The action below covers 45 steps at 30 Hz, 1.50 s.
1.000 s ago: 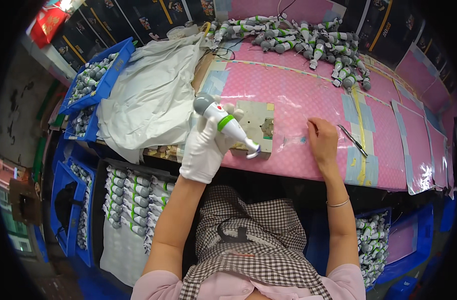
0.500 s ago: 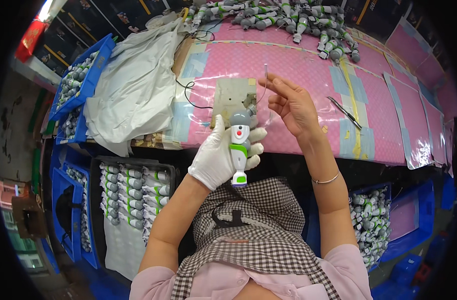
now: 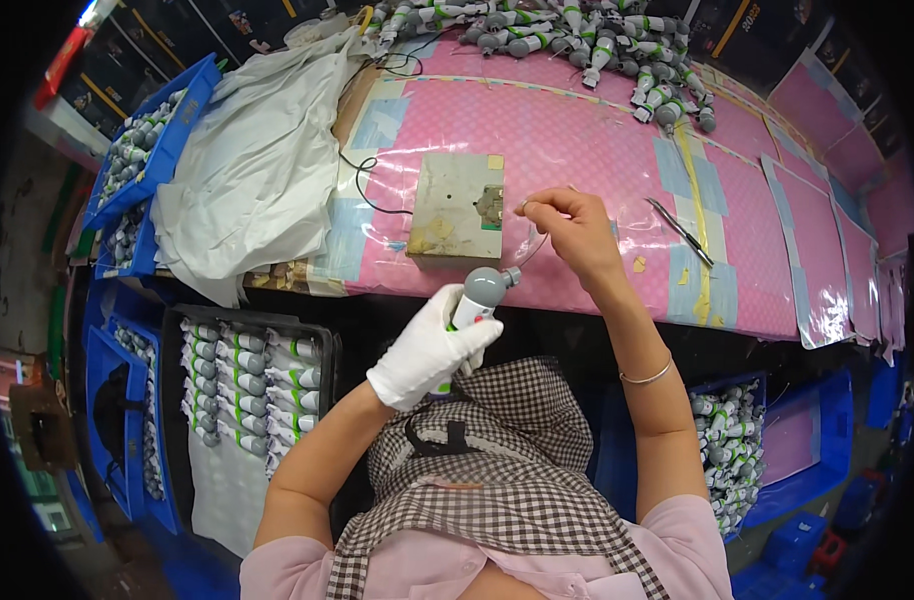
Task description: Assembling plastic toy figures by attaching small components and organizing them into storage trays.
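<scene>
Gripped in the gloved left hand (image 3: 429, 350), a grey-headed toy (image 3: 477, 296) stands just off the pink table's (image 3: 577, 140) near edge. Right hand (image 3: 569, 226) pinches a thin wire (image 3: 537, 245) above it, beside the plate (image 3: 457, 205).

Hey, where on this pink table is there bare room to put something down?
Bare pink table lies between the grey plate and the pile of tubes along the far edge. More lies between the right hand and the tweezers. The left end is crowded: white sheeting covers it, and a black cord runs beside the plate.
</scene>
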Each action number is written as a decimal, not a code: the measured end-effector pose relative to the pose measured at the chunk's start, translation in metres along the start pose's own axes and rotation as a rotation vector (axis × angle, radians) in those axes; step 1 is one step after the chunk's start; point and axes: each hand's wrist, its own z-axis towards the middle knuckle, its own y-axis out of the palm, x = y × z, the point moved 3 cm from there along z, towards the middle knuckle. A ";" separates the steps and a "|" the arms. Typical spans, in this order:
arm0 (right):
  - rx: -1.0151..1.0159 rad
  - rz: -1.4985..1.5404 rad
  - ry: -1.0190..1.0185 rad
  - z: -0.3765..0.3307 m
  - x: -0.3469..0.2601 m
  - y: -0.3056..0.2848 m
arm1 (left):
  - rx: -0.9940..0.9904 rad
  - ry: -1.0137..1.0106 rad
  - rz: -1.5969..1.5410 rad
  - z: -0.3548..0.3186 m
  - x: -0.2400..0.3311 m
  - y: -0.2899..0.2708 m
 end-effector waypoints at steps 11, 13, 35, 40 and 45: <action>-0.393 -0.021 0.253 0.029 0.008 0.007 | -0.057 0.045 -0.598 0.021 0.028 -0.023; -0.457 0.045 0.277 0.034 0.011 0.005 | -0.042 0.054 -0.567 0.028 0.028 -0.022; -0.329 -0.149 -0.138 0.036 -0.023 0.015 | 1.335 -0.063 0.982 -0.249 -0.072 -0.211; -0.281 0.701 0.558 0.064 -0.009 0.022 | 0.200 -1.289 1.108 -0.356 -0.144 -0.175; 0.076 2.047 1.764 0.068 -0.019 0.038 | 0.099 -0.581 1.113 -0.376 -0.202 -0.121</action>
